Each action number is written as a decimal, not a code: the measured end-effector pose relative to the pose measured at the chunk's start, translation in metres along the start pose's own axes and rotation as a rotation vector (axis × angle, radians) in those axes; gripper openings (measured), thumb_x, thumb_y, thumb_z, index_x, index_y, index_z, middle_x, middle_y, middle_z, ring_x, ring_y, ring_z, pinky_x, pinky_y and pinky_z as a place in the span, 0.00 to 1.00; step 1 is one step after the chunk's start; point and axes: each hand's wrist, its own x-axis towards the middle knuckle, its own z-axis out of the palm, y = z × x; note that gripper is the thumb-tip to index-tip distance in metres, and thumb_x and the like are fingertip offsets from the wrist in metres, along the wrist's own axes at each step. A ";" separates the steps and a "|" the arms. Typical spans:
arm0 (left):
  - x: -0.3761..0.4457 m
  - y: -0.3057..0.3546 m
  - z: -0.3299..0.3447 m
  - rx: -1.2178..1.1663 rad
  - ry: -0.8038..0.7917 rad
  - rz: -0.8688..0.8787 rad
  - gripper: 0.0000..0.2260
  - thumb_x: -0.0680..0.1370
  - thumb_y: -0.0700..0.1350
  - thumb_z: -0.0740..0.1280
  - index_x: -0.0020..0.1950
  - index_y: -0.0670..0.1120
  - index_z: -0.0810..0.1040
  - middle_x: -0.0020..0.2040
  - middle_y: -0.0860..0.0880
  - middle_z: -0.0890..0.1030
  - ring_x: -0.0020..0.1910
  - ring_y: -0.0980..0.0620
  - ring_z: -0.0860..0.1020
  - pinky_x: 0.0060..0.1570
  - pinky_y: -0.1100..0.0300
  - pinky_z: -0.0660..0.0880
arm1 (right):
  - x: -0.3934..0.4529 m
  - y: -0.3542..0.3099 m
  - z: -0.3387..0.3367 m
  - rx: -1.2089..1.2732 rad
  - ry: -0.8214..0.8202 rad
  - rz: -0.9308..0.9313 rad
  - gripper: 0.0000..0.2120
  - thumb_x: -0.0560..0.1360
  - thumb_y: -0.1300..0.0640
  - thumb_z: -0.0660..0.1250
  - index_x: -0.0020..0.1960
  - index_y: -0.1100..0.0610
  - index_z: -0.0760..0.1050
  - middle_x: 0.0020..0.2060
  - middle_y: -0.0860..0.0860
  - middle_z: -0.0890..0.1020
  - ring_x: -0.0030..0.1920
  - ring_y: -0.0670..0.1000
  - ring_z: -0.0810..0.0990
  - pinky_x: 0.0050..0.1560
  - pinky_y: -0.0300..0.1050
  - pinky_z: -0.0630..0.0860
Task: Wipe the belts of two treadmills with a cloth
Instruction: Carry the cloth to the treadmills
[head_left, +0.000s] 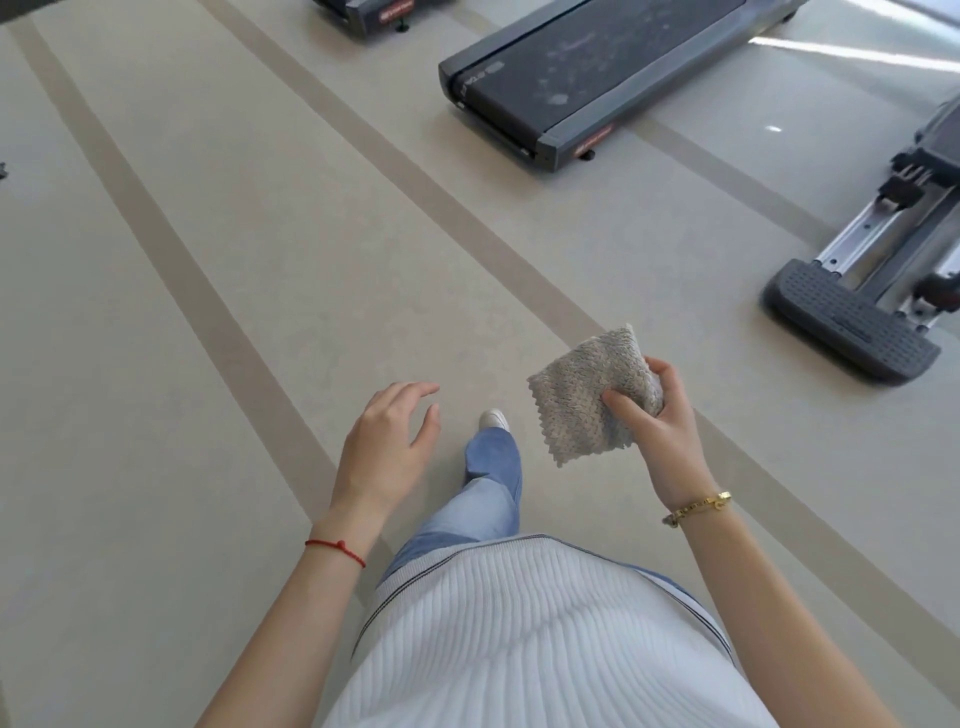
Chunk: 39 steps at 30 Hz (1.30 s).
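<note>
right grip (660, 415) pinching folded cloth (589, 395) at waist height, left (389, 441) slack and empty, standing on floor well short of near treadmill (597, 73), belt smudged, second (374, 15) beyond; wiping seemingly not yet begun.

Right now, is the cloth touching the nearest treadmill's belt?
Apart. The head view shows the cloth held up in the right hand, with bare floor between it and the treadmill belt.
</note>
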 end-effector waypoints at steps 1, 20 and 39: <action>0.026 0.002 0.002 0.000 -0.002 0.011 0.12 0.81 0.44 0.65 0.63 0.45 0.80 0.58 0.49 0.81 0.60 0.49 0.77 0.59 0.56 0.72 | 0.023 -0.004 0.003 0.001 0.004 -0.001 0.15 0.75 0.63 0.69 0.59 0.53 0.71 0.45 0.48 0.80 0.41 0.44 0.78 0.35 0.35 0.75; 0.482 0.074 0.031 0.046 -0.105 0.193 0.12 0.81 0.44 0.64 0.63 0.46 0.80 0.59 0.50 0.80 0.61 0.50 0.77 0.58 0.57 0.73 | 0.425 -0.116 0.012 0.047 0.163 -0.023 0.16 0.75 0.66 0.68 0.61 0.59 0.70 0.43 0.47 0.80 0.38 0.37 0.79 0.37 0.30 0.74; 0.862 0.220 0.119 -0.020 -0.009 0.099 0.13 0.81 0.42 0.65 0.65 0.44 0.78 0.60 0.47 0.81 0.60 0.47 0.78 0.59 0.59 0.71 | 0.842 -0.251 -0.073 -0.021 -0.001 -0.020 0.15 0.76 0.63 0.68 0.61 0.56 0.70 0.46 0.50 0.81 0.43 0.46 0.80 0.40 0.40 0.78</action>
